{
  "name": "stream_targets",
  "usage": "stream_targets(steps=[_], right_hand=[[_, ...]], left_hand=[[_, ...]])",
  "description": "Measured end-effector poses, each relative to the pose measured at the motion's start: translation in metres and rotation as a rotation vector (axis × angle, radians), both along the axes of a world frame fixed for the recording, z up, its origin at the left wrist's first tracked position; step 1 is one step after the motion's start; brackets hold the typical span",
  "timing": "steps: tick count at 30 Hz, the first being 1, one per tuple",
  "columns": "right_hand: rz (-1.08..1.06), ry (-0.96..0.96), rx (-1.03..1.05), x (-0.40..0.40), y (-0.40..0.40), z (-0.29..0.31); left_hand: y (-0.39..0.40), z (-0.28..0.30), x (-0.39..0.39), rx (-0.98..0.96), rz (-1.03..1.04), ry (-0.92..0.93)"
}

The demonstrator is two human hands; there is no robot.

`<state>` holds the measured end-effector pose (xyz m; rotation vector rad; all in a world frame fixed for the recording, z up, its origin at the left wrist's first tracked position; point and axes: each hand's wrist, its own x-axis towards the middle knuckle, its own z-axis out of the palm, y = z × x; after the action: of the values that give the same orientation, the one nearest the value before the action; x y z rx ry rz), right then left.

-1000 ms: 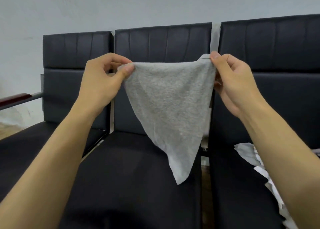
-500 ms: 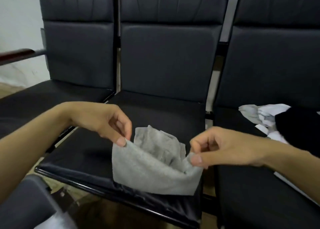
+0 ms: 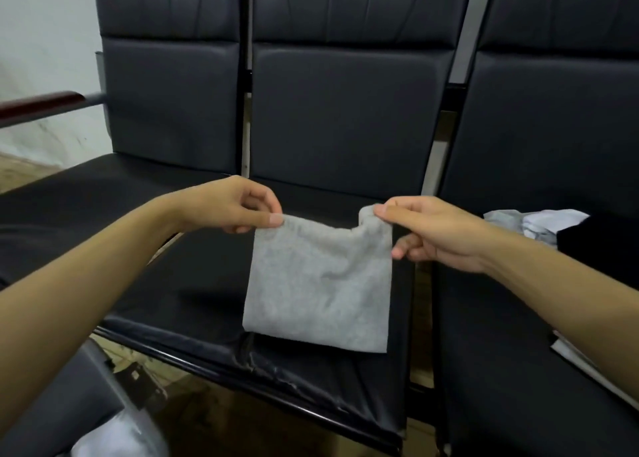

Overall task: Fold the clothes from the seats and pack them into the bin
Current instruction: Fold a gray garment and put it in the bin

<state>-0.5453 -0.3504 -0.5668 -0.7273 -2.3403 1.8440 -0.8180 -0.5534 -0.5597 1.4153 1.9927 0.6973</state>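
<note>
A small grey cloth lies folded into a rough square on the middle black seat, near its front edge. My left hand pinches the cloth's far left corner. My right hand pinches the far right corner, which is lifted slightly off the seat. A pile of white and black clothes lies on the right seat, partly behind my right forearm. A grey bin shows at the bottom left with something white inside it.
Three black padded seats stand in a row with tall backrests. A wooden armrest juts out at the far left. A white sheet edge lies on the right seat. Floor shows below the seat front.
The cloth was held up in the air as a hanging triangle, then lowered onto the middle seat; now it lies flatter as a square, with both hands still pinching its far corners.
</note>
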Motion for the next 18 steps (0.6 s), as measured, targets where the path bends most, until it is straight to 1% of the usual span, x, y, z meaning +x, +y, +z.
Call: stream_targets(steps=[2, 5, 8, 10, 15, 18], right_hand=[[-0.047, -0.028, 0.040, -0.015, 0.011, -0.009], [-0.026, -0.091, 0.067, -0.028, 0.020, -0.023], [-0.028, -0.126, 0.179, -0.037, 0.029, -0.037], [-0.027, -0.152, 0.259, -0.041, 0.034, -0.045], [0.022, -0.211, 0.293, -0.045, 0.041, -0.059], [-0.022, -0.244, 0.387, -0.053, 0.044, -0.069]], left_hand=[[0.006, -0.013, -0.007, 0.048, 0.079, 0.040], [0.013, -0.036, -0.016, 0.015, 0.153, 0.029], [0.020, -0.061, -0.019, 0.029, 0.220, 0.039], [0.024, -0.076, -0.020, 0.045, 0.235, 0.052], [0.031, -0.094, -0.030, -0.007, 0.231, 0.057], [0.041, -0.107, -0.033, -0.005, 0.274, 0.138]])
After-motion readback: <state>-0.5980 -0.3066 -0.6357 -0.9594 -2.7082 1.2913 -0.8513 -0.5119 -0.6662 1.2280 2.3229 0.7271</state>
